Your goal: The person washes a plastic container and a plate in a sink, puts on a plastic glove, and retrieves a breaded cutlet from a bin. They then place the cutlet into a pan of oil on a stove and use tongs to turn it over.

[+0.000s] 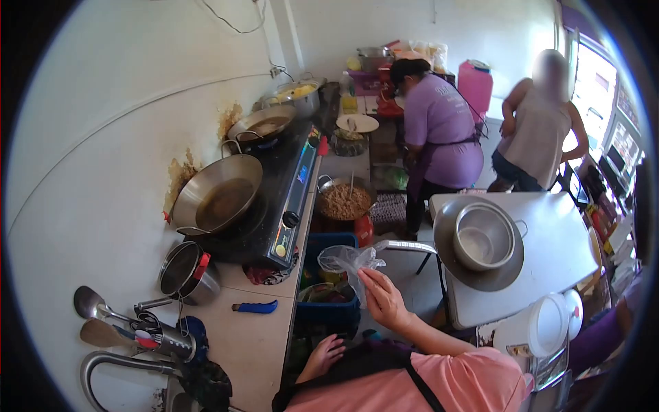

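My right hand is raised in the middle of the view, its fingers pinched on a see-through plastic bag. The bag hangs out to the left, crumpled near my fingertips. Low by the counter edge, my left hand has its fingers stretched out and nothing visible in it. Below the bag, under the counter, stands a blue crate with packets inside. Beyond the bag is a pan of chopped brown food with a spoon in it. A blue-handled knife lies on the counter to the left.
Two woks, one wok nearer, sit on the gas stove. A metal pot stands on a round tray on the white table. A person in purple bends at the back; another person stands right. White buckets are nearby.
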The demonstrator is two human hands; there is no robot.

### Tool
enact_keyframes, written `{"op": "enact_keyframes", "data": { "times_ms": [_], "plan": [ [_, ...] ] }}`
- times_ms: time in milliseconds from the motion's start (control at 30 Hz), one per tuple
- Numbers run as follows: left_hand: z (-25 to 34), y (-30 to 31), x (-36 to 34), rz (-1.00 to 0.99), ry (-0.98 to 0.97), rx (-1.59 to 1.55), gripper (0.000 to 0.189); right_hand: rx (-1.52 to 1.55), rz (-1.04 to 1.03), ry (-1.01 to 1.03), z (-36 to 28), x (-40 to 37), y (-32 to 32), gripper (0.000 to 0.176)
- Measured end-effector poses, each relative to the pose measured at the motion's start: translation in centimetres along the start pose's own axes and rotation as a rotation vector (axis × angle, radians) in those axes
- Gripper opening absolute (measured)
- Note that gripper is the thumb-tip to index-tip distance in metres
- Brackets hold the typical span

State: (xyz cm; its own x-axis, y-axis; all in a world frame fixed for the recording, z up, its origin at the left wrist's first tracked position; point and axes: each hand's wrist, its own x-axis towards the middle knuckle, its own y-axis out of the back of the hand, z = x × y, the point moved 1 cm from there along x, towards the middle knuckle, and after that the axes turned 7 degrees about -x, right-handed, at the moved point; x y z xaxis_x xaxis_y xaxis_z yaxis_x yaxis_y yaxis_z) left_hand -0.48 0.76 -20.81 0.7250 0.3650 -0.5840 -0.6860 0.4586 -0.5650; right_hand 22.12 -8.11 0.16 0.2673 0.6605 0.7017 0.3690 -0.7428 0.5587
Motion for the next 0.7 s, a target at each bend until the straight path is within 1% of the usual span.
{"op": "enact_keyframes", "data": {
  "times_ms": [67, 133, 167, 267, 333, 433, 533, 600, 667, 700],
  "plan": [
    [-1.0, 3.5, -1.4, 0.106, -0.027, -0.063, 0.053, 0.014, -0.038, 0.002, 0.2, -0.5, 0.0, 0.05],
    [-0.7, 5.4, -1.9, 0.219, -0.033, -0.049, 0.052, 0.025, -0.068, 0.012, 0.3, -1.5, -0.5, 0.05],
    [-0.3, 5.8, -1.7, 0.256, -0.032, -0.029, 0.052, 0.055, -0.103, -0.002, 0.4, -2.0, -0.7, 0.051],
    [0.6, 6.2, -1.0, 0.33, -0.028, 0.05, 0.05, 0.047, -0.121, 0.023, 0.2, -2.0, -1.0, 0.051],
    [1.0, 6.3, -0.9, 0.344, -0.018, 0.114, 0.05, 0.047, -0.136, 0.045, 0.4, -1.6, -1.6, 0.052],
    [1.2, 6.3, -1.0, 0.344, -0.006, 0.214, 0.048, 0.058, -0.135, 0.058, 0.1, -0.8, -1.8, 0.047],
    [1.5, 6.4, -1.2, 0.333, 0.008, 0.361, 0.047, 0.115, -0.123, 0.043, 0.0, -0.3, -2.0, 0.036],
    [1.8, 6.4, -1.3, 0.332, 0.017, 0.487, 0.046, 0.111, -0.076, 0.033, 0.1, 0.3, -0.9, 0.027],
    [2.0, 6.6, -1.5, 0.329, 0.035, 0.668, 0.046, 0.091, -0.029, 0.021, 0.4, 1.5, 0.5, 0.022],
    [2.0, 7.0, -1.9, 0.312, 0.055, 0.81, 0.045, 0.074, -0.011, 0.003, 0.6, 2.0, 1.4, 0.02]
  ]
}}
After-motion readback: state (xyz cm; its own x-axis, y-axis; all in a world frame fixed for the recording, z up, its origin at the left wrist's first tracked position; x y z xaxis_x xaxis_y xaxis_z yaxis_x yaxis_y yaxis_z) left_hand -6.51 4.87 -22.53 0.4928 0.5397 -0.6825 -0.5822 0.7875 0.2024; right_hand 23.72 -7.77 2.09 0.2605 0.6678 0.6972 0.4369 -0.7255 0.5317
